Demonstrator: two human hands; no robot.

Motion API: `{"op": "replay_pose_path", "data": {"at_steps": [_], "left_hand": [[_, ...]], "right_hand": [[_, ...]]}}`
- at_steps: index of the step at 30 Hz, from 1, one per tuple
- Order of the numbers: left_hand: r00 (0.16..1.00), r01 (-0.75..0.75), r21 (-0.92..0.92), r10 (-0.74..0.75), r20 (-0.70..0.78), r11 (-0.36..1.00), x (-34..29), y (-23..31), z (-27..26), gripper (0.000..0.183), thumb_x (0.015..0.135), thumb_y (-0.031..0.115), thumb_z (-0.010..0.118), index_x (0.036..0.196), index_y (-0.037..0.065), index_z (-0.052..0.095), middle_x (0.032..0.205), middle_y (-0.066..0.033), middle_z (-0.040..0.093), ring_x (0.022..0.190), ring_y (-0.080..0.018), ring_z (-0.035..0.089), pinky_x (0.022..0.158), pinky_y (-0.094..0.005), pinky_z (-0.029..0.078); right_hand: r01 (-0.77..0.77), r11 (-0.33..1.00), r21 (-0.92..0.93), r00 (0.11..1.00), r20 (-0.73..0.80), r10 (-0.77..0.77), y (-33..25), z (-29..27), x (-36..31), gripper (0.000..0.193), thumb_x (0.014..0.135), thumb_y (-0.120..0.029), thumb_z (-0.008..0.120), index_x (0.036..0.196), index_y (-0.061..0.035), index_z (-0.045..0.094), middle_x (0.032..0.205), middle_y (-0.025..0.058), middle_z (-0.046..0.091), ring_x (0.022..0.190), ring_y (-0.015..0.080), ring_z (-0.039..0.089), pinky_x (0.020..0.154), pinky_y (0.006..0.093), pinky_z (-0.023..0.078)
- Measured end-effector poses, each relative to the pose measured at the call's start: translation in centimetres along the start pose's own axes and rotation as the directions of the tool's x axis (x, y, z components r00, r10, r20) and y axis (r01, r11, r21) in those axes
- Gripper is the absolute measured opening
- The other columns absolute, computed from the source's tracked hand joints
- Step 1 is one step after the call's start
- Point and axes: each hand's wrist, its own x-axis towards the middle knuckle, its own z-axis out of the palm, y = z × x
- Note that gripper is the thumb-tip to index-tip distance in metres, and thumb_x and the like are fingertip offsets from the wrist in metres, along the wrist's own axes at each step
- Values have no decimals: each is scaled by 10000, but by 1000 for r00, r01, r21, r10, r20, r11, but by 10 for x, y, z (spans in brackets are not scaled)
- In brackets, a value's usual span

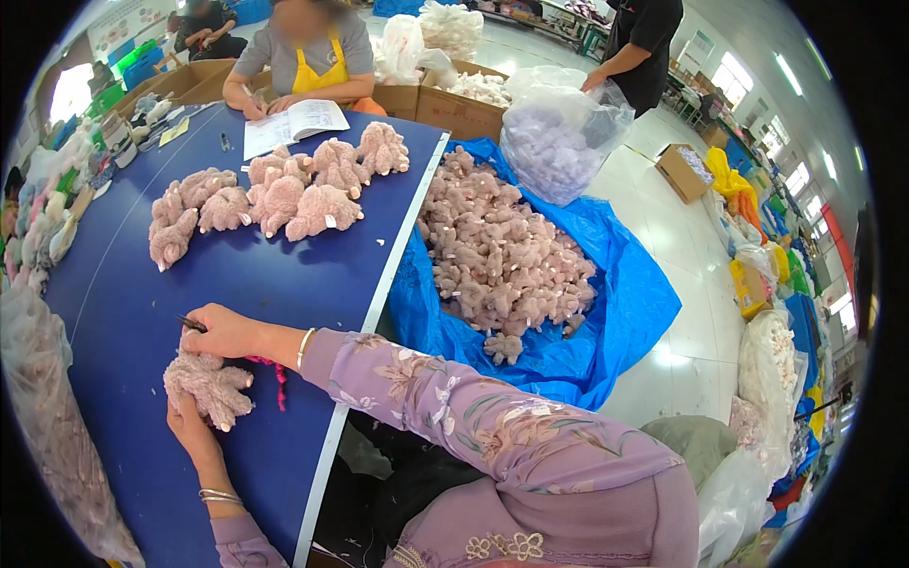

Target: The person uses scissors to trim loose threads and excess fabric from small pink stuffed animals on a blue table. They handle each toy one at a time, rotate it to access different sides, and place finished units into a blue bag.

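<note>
A fluffy pale pink plush toy lies on the blue table in front of me. My left hand cups it from below, fingers under its body. My right hand rests just above it, pinching a thin dark tool whose tip points left. A pink-red cord trails from under my right wrist across the table.
A row of finished pink plush toys lies further up the table. A blue tarp to the right holds a heap of the same toys. A person in a yellow apron writes in a booklet opposite; another holds a clear bag.
</note>
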Motion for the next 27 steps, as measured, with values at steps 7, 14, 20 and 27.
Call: {"op": "replay_pose_path", "data": {"at_steps": [7,14,20,27], "left_hand": [[999,5,43,-7,48,999,3,1,-2,251,995,271,492,1027,43,591,717,33,555,504,-12,397,434,-177,291],[988,-77,-78,65,-138,994,7,2,7,157,991,208,515,1011,62,571,734,29,540,527,-10,400,444,-173,296],[997,-63,-22,62,-56,998,11,-7,-7,110,982,177,527,988,74,565,767,33,542,538,-7,391,448,-164,290],[995,-64,-19,63,-73,998,9,-3,1,115,986,173,519,990,67,564,713,36,496,521,-8,364,441,-173,277]], "right_hand": [[49,988,147,994,-103,-34,-10,-6,0,143,842,-159,601,827,-16,603,715,1,589,603,64,485,552,234,408],[108,974,201,976,-206,-66,-8,-10,1,130,835,-130,581,770,-22,612,691,6,584,599,68,489,540,233,400],[77,991,112,978,-200,-54,-32,-14,-21,130,837,-128,580,778,-14,594,701,9,579,607,66,485,551,228,408],[61,995,85,974,-222,-41,-34,-21,-52,136,858,-146,582,816,-17,575,735,8,572,632,64,489,576,236,417]]}}
